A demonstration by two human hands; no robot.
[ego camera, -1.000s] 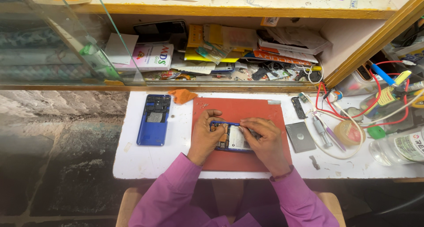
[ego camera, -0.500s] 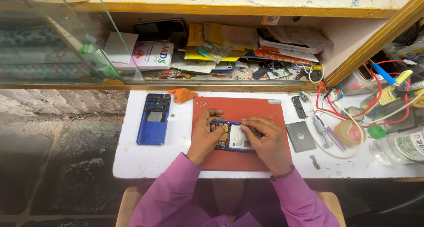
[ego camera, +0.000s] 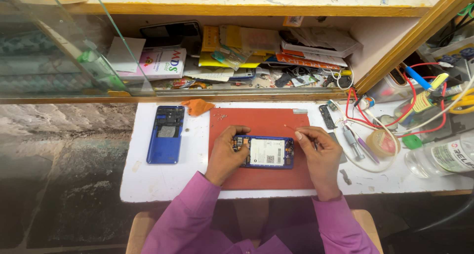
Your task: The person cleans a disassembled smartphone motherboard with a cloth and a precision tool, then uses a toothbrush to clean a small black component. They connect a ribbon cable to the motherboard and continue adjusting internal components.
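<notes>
The right hand (ego camera: 318, 152) has lifted off the opened phone (ego camera: 264, 152), pinching a thin stick (ego camera: 290, 128).

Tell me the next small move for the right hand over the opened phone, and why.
Probably lower the thin pick pinched in the right hand back to the phone: its tip is lifted off above the phone's right end, while the left hand steadies the left end on the red mat.

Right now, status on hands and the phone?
Left hand steadying opened blue phone on red mat. Right hand pinching something thin beside it. Nothing in the way.
</notes>
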